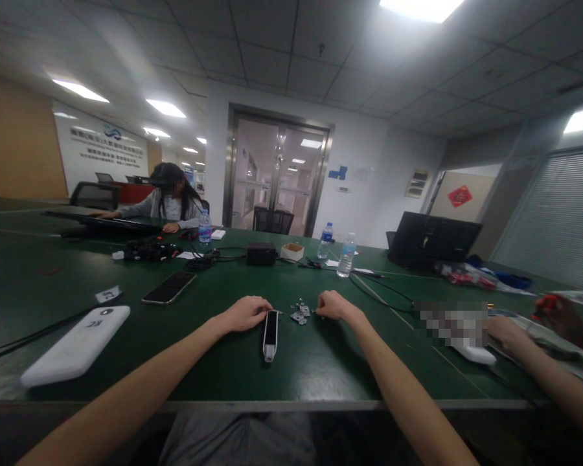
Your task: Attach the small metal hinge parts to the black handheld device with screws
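Observation:
My left hand [245, 312] rests curled on the green table [214, 362], its fingers touching the far end of a narrow white and black device [270, 334] that lies lengthwise toward me. My right hand [333, 305] is closed in a pinch beside a small cluster of metal parts [300, 313]; what it pinches is too small to make out. The parts lie between my two hands.
A white box [76, 346] lies at the left front, a black phone [169, 287] behind it. Water bottles [346, 255], cables, a small cardboard box [292, 251] and a laptop [432, 241] stand further back. A co-worker's hands [558, 317] work at the right; another person [168, 202] sits far left.

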### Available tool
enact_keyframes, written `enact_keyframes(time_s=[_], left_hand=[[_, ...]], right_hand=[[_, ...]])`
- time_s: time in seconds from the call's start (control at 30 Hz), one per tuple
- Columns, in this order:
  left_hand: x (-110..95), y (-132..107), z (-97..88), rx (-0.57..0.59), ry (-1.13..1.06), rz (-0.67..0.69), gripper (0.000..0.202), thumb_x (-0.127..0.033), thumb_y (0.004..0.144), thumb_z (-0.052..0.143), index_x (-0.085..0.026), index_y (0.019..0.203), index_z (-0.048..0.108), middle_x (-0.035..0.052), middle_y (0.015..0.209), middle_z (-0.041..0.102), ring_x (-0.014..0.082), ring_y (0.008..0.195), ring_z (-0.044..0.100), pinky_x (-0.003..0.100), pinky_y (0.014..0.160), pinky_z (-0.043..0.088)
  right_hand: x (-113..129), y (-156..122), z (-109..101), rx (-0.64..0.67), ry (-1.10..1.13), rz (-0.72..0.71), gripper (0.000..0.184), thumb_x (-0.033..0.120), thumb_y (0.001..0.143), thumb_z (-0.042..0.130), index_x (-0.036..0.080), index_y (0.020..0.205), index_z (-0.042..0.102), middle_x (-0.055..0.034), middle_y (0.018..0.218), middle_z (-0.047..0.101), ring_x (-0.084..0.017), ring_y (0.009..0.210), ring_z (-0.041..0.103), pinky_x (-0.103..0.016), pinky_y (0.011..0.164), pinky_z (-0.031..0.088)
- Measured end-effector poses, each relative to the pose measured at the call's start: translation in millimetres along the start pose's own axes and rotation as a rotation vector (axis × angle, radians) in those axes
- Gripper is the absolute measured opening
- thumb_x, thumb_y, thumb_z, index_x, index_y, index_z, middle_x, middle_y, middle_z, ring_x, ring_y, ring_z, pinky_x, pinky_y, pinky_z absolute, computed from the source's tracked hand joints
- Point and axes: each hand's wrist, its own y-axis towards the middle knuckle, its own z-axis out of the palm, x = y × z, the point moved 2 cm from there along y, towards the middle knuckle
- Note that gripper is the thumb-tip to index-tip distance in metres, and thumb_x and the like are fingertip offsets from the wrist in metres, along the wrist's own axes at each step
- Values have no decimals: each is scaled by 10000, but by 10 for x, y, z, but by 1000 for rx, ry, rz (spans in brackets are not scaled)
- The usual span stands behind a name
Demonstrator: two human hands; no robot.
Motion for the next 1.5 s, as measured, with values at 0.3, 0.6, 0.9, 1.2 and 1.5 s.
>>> enact_keyframes(time_s=[0.3, 0.6, 0.9, 1.2, 1.5], left_hand=[[-8, 1, -6, 2, 4, 2, 263, -293, 890, 445, -207, 1048, 637, 22, 862, 630, 146, 749, 556, 240, 666, 406], [65, 15, 47, -16, 4, 34, 258, -278, 892, 448, -205, 1048, 640, 31, 895, 645, 145, 787, 579, 238, 718, 417], [46, 7, 36, -15, 13, 31, 258, -292, 898, 442, -210, 1046, 636, 26, 898, 646, 147, 792, 577, 244, 730, 416], [11, 5, 6, -9, 10, 9, 274, -299, 889, 433, -211, 1048, 639, 24, 859, 633, 152, 749, 564, 246, 669, 412], [20, 6, 26, -17, 18, 20, 263, -275, 881, 447, -205, 1041, 643, 28, 876, 648, 153, 779, 573, 248, 710, 417]], right_hand=[[119, 115, 77, -204, -16, -222, 173, 136, 718, 568, 164, 868, 650, -37, 833, 671, -128, 727, 588, -192, 629, 391], [-84, 87, 47, -112, -86, -92, 196, 161, 769, 544, 190, 900, 687, -56, 924, 680, -159, 841, 615, -205, 703, 413], [-67, 84, 73, -19, -63, -74, 226, 216, 766, 585, 198, 968, 687, -46, 917, 691, -145, 796, 628, -196, 683, 429], [1, 69, 75, -83, -88, -92, 146, 174, 767, 554, 184, 833, 683, -55, 844, 676, -149, 745, 608, -207, 610, 383], [338, 51, 107, -289, 78, -270, 166, 220, 819, 478, 141, 811, 624, -45, 779, 639, -124, 677, 543, -214, 608, 358]])
